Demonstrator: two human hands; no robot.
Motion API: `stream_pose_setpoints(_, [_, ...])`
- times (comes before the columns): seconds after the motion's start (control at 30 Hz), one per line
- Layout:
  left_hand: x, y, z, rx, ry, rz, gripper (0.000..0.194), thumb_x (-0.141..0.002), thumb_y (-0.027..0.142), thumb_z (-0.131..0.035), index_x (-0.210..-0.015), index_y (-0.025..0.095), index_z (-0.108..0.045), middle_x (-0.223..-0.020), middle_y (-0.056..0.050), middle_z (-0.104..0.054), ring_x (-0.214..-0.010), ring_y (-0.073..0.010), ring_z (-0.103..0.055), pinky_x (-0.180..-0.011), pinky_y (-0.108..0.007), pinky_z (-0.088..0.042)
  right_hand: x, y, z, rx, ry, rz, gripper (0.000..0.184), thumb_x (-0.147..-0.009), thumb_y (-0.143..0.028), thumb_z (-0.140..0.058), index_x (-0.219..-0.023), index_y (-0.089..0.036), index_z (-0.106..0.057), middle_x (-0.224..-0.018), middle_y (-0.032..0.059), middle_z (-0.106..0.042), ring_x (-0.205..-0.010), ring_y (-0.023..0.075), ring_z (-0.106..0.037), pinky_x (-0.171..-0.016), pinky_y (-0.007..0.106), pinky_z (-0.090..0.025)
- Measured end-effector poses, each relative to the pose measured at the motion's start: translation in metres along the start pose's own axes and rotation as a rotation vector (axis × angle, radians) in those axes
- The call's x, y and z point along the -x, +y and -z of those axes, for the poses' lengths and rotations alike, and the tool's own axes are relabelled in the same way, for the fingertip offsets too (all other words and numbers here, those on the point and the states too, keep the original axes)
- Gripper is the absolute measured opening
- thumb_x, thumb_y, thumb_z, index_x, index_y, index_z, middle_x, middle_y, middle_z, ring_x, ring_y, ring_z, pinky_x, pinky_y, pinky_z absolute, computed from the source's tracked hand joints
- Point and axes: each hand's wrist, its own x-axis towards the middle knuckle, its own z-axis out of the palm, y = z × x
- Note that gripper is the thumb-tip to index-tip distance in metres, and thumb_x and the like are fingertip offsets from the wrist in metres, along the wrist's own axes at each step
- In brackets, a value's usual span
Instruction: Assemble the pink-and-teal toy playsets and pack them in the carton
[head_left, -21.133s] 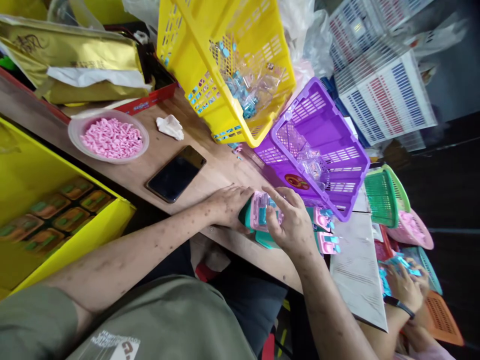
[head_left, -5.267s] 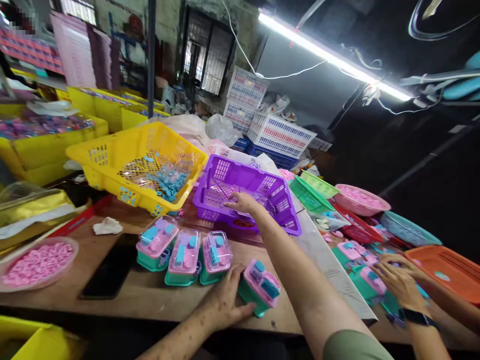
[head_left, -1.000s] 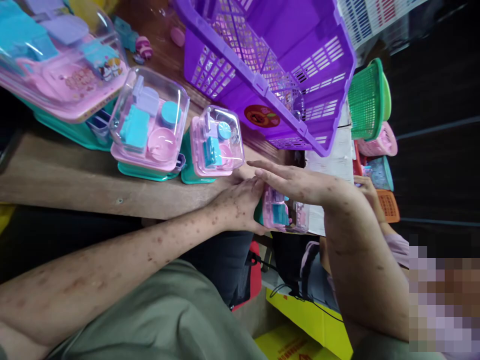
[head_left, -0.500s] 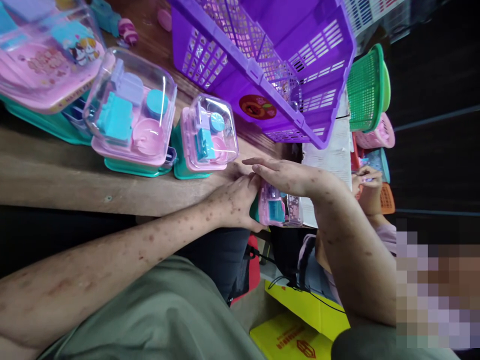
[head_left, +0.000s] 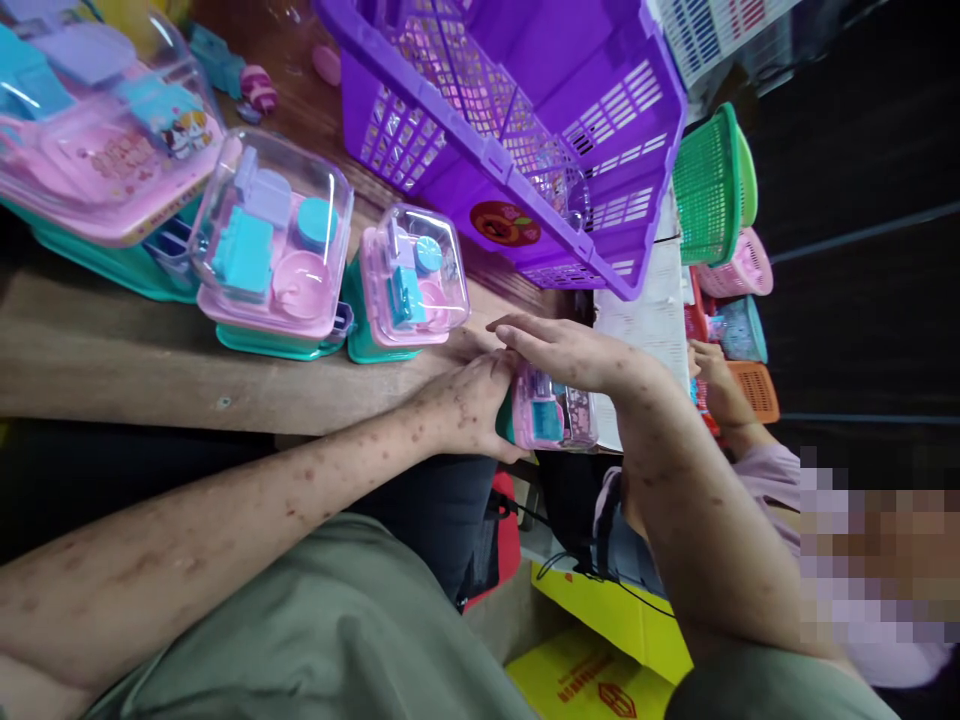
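Observation:
My left hand is wrapped round the teal base of a small toy case at the table's edge. The case has a pink tray with purple and teal pieces under a clear lid, and it lies turned on its side in my view. My right hand lies across the case's far side, fingers stretched out and fingertips near my left knuckles. Its palm and exact contact with the case are hidden. Just left of my hands stands a similar toy case, with a larger one beside it.
A big toy case stands far left on the wooden table. Behind my hands is a purple basket holding clear-wrapped things. Small toy pieces lie at the back. To the right, a co-worker's hand is near coloured baskets.
The view has shifted slightly, moving the basket left in the picture. Both my hands keep nearly the same pose on the case. The co-worker's hands have moved lower and left.

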Motion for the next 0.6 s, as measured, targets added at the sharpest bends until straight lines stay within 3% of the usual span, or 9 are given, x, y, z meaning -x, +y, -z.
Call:
stream_pose_setpoints(0.1, [0.001, 0.004, 0.003, 0.000, -0.004, 0.039, 0.105, -0.071, 0.046, -0.102, -0.154, 0.019, -0.044, -0.158, -0.023, -0.060, -0.150, -0.0481, -0.060, -0.127, -0.068, -0.051, 0.013, -0.005, 0.001, -0.090, 0.087, -0.083, 0.071, -0.113, -0.079, -0.039, -0.140, -0.026, -0.078, -0.140, 0.0124, -0.081, -0.136, 0.0378, -0.075, -0.128, 0.060, -0.054])
stream_pose_setpoints(0.17, [0.002, 0.007, 0.005, -0.005, -0.010, 0.048, 0.103, -0.071, 0.046, -0.103, -0.152, 0.019, -0.045, -0.156, -0.022, -0.061, -0.149, -0.0465, -0.062, -0.126, -0.066, -0.052, 0.027, -0.010, 0.001, -0.126, 0.233, -0.093, 0.079, -0.114, -0.083, -0.031, -0.137, -0.025, -0.078, -0.131, 0.0132, -0.083, -0.123, 0.0364, -0.079, -0.121, 0.060, -0.058])
stream_pose_setpoints(0.3, [0.003, 0.007, 0.006, 0.007, -0.013, 0.033, 0.102, -0.071, 0.047, -0.103, -0.151, 0.022, -0.045, -0.155, -0.019, -0.061, -0.149, -0.0445, -0.060, -0.127, -0.065, -0.051, 0.053, -0.021, -0.005, -0.052, 0.517, -0.045, 0.073, -0.117, -0.078, -0.026, -0.136, -0.029, -0.078, -0.130, 0.0129, -0.081, -0.125, 0.0377, -0.077, -0.117, 0.061, -0.059])
stream_pose_setpoints(0.4, [0.002, 0.005, 0.005, 0.007, -0.009, 0.022, 0.107, -0.071, 0.048, -0.104, -0.154, 0.023, -0.042, -0.159, -0.020, -0.059, -0.153, -0.0442, -0.058, -0.129, -0.064, -0.049, 0.065, -0.024, -0.017, -0.017, 0.535, -0.016, 0.064, -0.120, -0.069, -0.028, -0.148, -0.031, -0.072, -0.146, 0.0124, -0.076, -0.142, 0.0376, -0.069, -0.126, 0.063, -0.053])
stream_pose_setpoints(0.5, [0.001, 0.005, 0.004, -0.014, -0.019, 0.020, 0.110, -0.072, 0.049, -0.104, -0.157, 0.021, -0.039, -0.162, -0.022, -0.056, -0.156, -0.0438, -0.055, -0.130, -0.062, -0.048, 0.073, -0.020, -0.032, 0.023, 0.480, -0.019, 0.066, -0.118, -0.069, -0.038, -0.167, -0.029, -0.055, -0.167, 0.0124, -0.063, -0.155, 0.0358, -0.059, -0.132, 0.060, -0.048])
stream_pose_setpoints(0.6, [0.001, 0.006, 0.003, -0.047, -0.040, 0.050, 0.108, -0.071, 0.050, -0.105, -0.153, 0.018, -0.043, -0.156, -0.023, -0.060, -0.151, -0.0459, -0.060, -0.126, -0.062, -0.051, 0.081, -0.018, -0.044, 0.111, 0.466, -0.090, 0.081, -0.108, -0.070, -0.062, -0.172, -0.022, -0.049, -0.159, 0.0197, -0.068, -0.141, 0.0412, -0.068, -0.120, 0.061, -0.058])
